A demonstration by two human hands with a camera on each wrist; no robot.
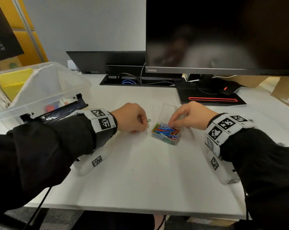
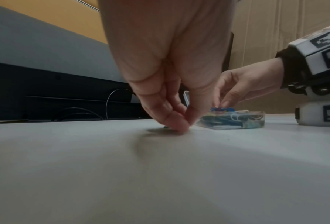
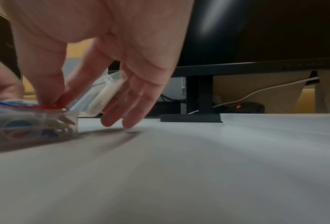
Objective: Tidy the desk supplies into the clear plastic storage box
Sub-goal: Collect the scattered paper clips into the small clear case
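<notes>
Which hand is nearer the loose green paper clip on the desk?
Left. The left hand has its curled fingertips right at the green paper clip. The right hand is apart from it, fingertips on the clips in the small open clip case.

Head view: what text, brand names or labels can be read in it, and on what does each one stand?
"ThinkVision": on the monitor, lower bezel, left end.
"L5": on the left wristband, beside a square code marker.
"R2", "R3": on the right wristband, beside its markers.
Other wristband tags: too small to read.
</notes>
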